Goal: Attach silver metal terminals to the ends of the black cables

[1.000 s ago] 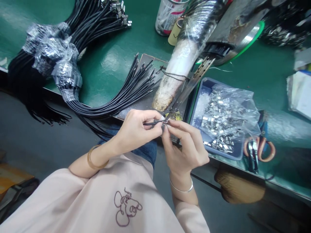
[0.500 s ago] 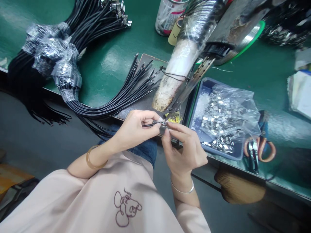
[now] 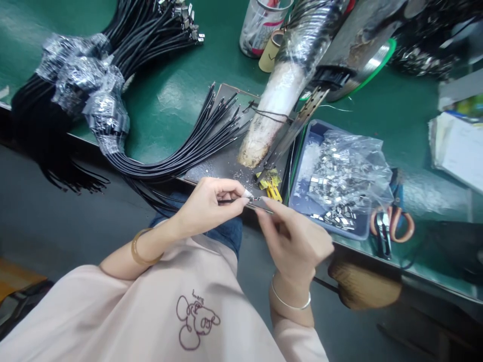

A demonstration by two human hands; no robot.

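Observation:
My left hand (image 3: pixel 206 206) pinches a black cable (image 3: pixel 226 201) close to its end, thumb against forefinger. A small metal piece (image 3: pixel 256 198) shows at that end, too small to make out fully. From the other side my right hand (image 3: pixel 292 229) brings its thumb and forefinger tips to this piece; what lies between them is mostly hidden. Just beyond my fingers is the tip of a soldering iron (image 3: pixel 266 168), fixed in a slanted holder. A yellow piece (image 3: pixel 272 188) lies below it on the dark plate (image 3: pixel 226 168).
A bundle of black cables (image 3: pixel 166 168) fans across the plate from the left, beside more wrapped bundles (image 3: pixel 81 75). At right, a blue tray (image 3: pixel 304 198) holds a bag of metal shells (image 3: pixel 347 166). Beside it lie orange-handled scissors (image 3: pixel 402 223). A white wrapped tube (image 3: pixel 269 105) overhangs the plate.
My right hand has shifted slightly right and down. Both hands have drawn a little back from the iron tip, and more of the yellow piece shows.

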